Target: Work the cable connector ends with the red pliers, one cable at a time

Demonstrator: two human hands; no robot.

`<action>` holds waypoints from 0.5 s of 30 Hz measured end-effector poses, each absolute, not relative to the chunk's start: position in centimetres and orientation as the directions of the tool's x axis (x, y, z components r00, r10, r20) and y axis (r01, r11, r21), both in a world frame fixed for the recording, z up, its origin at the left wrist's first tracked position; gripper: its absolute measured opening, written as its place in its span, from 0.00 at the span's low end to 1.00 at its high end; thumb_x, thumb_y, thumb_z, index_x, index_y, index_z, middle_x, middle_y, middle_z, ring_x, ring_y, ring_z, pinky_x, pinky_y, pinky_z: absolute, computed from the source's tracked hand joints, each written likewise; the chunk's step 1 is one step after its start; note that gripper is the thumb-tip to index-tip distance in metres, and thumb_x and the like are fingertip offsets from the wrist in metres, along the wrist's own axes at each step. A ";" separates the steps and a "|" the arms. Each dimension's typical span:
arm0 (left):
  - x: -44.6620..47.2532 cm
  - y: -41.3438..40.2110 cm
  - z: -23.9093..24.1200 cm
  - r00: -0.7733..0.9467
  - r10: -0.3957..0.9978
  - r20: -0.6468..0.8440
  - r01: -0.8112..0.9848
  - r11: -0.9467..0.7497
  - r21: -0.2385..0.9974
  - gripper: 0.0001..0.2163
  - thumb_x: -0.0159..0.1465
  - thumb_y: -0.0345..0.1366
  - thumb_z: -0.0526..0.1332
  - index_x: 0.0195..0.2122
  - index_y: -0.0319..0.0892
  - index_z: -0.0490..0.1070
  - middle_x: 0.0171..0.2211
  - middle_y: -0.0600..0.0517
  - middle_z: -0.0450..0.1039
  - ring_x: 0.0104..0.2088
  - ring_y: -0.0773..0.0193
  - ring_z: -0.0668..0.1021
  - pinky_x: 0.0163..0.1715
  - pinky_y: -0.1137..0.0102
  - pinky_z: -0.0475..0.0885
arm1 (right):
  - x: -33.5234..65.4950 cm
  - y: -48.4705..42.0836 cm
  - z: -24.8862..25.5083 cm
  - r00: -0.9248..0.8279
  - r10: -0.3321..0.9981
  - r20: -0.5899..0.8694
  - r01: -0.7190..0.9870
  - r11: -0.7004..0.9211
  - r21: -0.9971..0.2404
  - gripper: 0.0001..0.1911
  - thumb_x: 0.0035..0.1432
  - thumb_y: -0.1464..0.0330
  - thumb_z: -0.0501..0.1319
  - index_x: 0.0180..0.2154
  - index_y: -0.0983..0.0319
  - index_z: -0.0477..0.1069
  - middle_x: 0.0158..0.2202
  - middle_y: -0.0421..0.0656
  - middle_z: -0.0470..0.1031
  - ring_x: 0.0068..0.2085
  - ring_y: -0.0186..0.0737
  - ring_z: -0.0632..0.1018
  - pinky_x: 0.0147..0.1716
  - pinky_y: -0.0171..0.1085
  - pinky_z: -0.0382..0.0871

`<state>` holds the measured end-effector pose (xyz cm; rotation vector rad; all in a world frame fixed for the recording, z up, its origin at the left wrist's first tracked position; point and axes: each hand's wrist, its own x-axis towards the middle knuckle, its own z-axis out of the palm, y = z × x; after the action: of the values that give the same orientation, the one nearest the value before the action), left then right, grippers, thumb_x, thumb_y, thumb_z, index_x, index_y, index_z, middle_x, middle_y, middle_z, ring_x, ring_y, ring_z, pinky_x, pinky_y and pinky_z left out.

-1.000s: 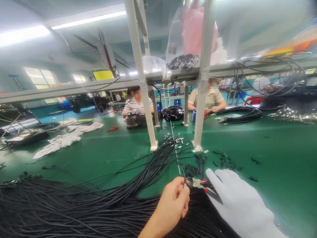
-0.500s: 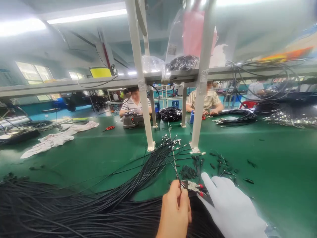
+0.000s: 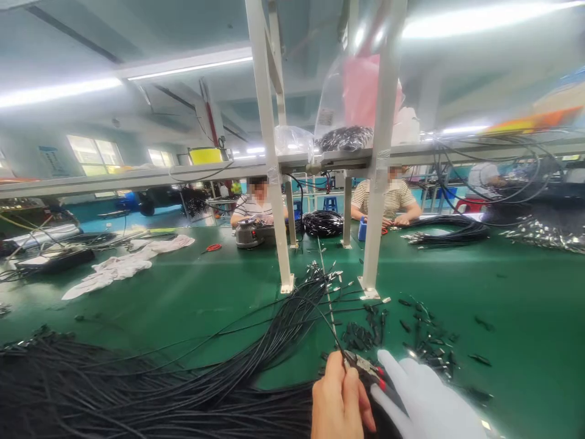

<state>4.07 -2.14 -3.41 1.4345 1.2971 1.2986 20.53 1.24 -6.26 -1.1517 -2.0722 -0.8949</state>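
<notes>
My bare left hand (image 3: 340,399) is at the bottom edge, thumb and fingers pinched on a thin black cable (image 3: 326,317) that runs up and away over the green table (image 3: 183,292). Right beside it, my white-gloved right hand (image 3: 425,402) grips red-handled pliers (image 3: 368,369), whose jaws sit at the spot where my left fingers pinch the cable. A big bundle of black cables (image 3: 137,390) spreads from the bottom left towards the middle, its metal-tipped ends (image 3: 320,271) fanned out near a white post.
Cut black sleeve bits (image 3: 415,332) lie scattered right of the cable ends. Two white frame posts (image 3: 278,183) stand on the table ahead. Two people sit across the table with cable coils (image 3: 322,222), a tape machine (image 3: 249,233) and red scissors (image 3: 212,247). White cloth (image 3: 123,265) lies left.
Both hands have dropped lower in the view and drawn closer together, still on the cable and pliers. The camera has tipped up a little.
</notes>
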 end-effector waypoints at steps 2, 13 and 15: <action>3.9 -2.2 -3.2 -0.023 0.986 0.167 0.154 -0.161 0.975 0.16 0.69 0.52 0.48 0.32 0.46 0.58 0.16 0.60 0.62 0.14 0.70 0.64 0.18 0.74 0.61 | 20.6 1.1 -6.4 -0.450 0.494 0.744 0.873 0.420 0.248 0.16 0.67 0.61 0.52 0.47 0.60 0.73 0.30 0.44 0.79 0.27 0.39 0.78 0.19 0.33 0.70; 3.6 -2.3 -2.7 0.019 0.985 0.174 0.209 -0.174 0.962 0.14 0.71 0.47 0.47 0.31 0.47 0.57 0.16 0.58 0.65 0.15 0.69 0.65 0.21 0.72 0.62 | 20.9 0.2 -5.2 -0.419 0.600 0.682 0.854 0.515 0.071 0.10 0.64 0.61 0.55 0.39 0.52 0.75 0.30 0.38 0.81 0.26 0.39 0.79 0.22 0.34 0.70; 3.6 -2.4 -2.5 0.018 0.987 0.157 0.208 -0.158 0.965 0.14 0.71 0.47 0.47 0.30 0.47 0.57 0.17 0.58 0.65 0.15 0.68 0.66 0.20 0.72 0.61 | 20.9 0.3 -5.0 -0.421 0.605 0.676 0.851 0.521 0.064 0.10 0.65 0.60 0.55 0.38 0.52 0.75 0.29 0.37 0.80 0.25 0.37 0.79 0.22 0.33 0.70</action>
<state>3.57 -2.38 -2.48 1.4849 1.2828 1.2187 20.89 0.27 -4.97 -1.1804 -2.1688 -0.5405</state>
